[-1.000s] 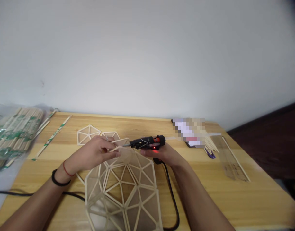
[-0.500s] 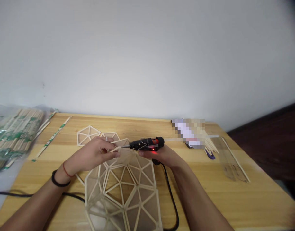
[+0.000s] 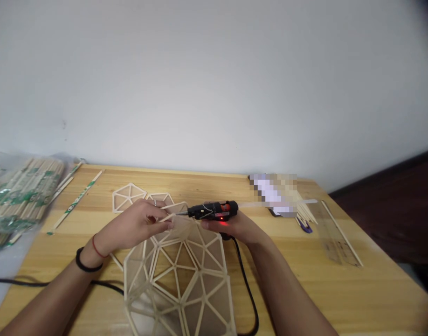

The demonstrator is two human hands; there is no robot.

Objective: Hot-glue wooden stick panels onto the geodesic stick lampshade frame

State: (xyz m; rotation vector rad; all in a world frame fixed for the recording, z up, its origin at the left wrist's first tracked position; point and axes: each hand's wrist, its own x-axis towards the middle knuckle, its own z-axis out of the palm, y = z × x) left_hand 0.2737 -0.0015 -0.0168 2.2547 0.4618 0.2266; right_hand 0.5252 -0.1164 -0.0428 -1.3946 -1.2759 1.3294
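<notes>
A dome of pale wooden sticks glued into triangles [image 3: 181, 275] stands on the wooden table [image 3: 340, 289] in front of me. My left hand [image 3: 137, 226] pinches a short stick against the dome's top edge. My right hand [image 3: 237, 226] grips a black and red glue gun [image 3: 214, 210] with a lit red lamp. Its nozzle points left at the joint by my left fingertips. A black cord [image 3: 247, 284] runs from the gun toward me.
Two flat hexagon frames of sticks [image 3: 128, 195] lie behind the dome. Packs of wrapped chopsticks [image 3: 18, 198] sit at the far left, with loose wrapped ones [image 3: 76, 198] beside them. At right lie bare sticks, a clear ruler [image 3: 334, 238] and a small purple tool [image 3: 305, 225].
The glue gun has shifted slightly left, bringing its nozzle closer to the joint. My left hand has hardly moved.
</notes>
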